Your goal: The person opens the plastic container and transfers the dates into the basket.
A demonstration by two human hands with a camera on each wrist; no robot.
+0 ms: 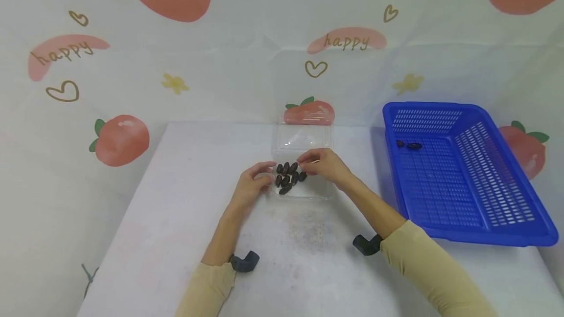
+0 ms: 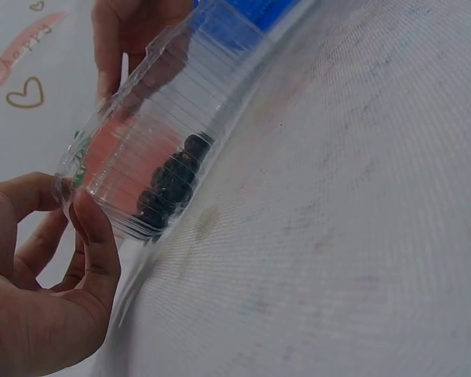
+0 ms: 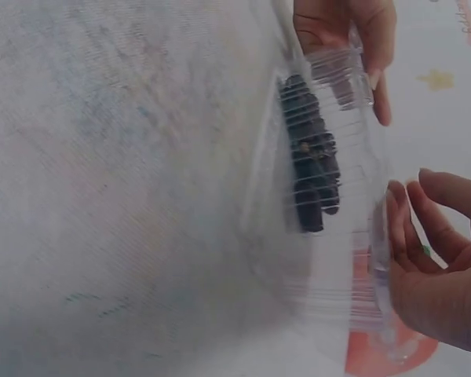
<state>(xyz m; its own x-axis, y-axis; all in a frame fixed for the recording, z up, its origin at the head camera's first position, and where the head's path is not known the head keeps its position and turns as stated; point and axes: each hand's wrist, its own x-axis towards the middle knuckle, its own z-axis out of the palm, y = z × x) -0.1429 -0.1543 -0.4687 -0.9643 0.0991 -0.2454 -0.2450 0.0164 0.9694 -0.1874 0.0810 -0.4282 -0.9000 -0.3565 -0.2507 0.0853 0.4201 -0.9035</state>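
Observation:
A clear plastic clamshell box (image 1: 314,191) lies with its lid up on the white table, several small dark oval pieces (image 1: 285,188) grouped in its left half. Their exact kind is hard to tell. My left hand (image 1: 250,186) pinches the box's left rim between thumb and fingers, as the left wrist view (image 2: 59,275) shows. Over the box's back part, my right hand (image 1: 325,164) reaches in from the right, fingertips next to the dark pieces. In the right wrist view, the fingers of my right hand (image 3: 443,259) are loosely bent at the rim, with no piece visible between them.
At the right stands a blue plastic basket (image 1: 471,238) with a few dark pieces (image 1: 413,146) near its back left corner. A white cloth printed with fruit and "happy" hangs behind the table (image 1: 185,199). Black wrist mounts (image 1: 245,261) sit at both sleeves.

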